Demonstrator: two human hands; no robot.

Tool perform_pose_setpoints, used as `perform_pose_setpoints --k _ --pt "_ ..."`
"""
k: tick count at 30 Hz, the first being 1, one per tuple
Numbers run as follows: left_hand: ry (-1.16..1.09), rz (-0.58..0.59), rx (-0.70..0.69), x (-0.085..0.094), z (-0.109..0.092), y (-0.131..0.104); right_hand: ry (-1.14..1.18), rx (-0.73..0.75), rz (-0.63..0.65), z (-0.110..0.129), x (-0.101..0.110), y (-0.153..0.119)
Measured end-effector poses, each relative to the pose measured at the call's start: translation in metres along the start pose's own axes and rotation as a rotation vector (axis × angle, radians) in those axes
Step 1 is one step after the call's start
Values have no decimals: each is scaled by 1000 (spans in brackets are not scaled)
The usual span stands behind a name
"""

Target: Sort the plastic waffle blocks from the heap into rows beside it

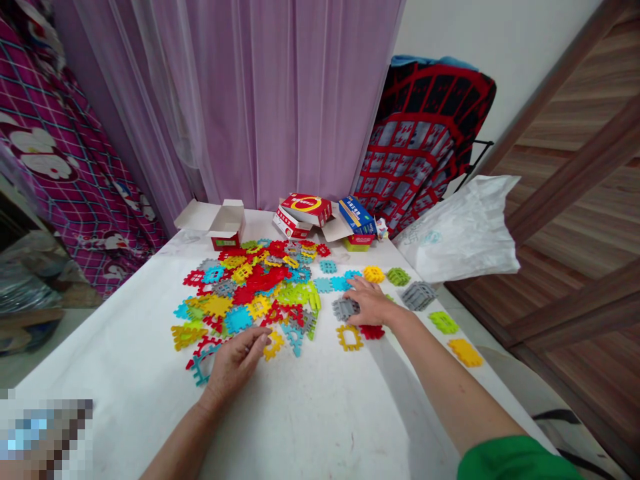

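A heap of colourful plastic interlocking pieces, with a red part in its middle, covers the left-centre of the white table. My left hand is at the heap's front edge, thumb and fingers pinched together beside a yellow piece; what lies between the fingertips is too small to make out. My right hand reaches over the sorted pieces, fingers spread, at a grey stack. A red piece sits under its near side, and a yellow square frame lies just in front.
Small stacks in green, yellow and grey line the table's right side. Behind stand an open box, a red box and a blue box. A white plastic bag hangs at the right edge.
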State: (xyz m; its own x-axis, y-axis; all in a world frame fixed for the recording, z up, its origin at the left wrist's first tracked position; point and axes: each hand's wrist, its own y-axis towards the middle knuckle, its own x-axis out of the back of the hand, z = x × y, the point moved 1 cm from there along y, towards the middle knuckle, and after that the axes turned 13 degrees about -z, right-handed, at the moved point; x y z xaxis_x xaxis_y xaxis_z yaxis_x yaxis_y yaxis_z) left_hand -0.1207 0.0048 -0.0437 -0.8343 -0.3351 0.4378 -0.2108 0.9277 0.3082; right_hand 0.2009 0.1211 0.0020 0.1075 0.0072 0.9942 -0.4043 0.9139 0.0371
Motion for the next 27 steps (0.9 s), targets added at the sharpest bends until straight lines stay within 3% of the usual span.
perform_pose_setpoints --k 27 --pt "23 -20 -51 0 -4 0 -117 96 101 8 2 13"
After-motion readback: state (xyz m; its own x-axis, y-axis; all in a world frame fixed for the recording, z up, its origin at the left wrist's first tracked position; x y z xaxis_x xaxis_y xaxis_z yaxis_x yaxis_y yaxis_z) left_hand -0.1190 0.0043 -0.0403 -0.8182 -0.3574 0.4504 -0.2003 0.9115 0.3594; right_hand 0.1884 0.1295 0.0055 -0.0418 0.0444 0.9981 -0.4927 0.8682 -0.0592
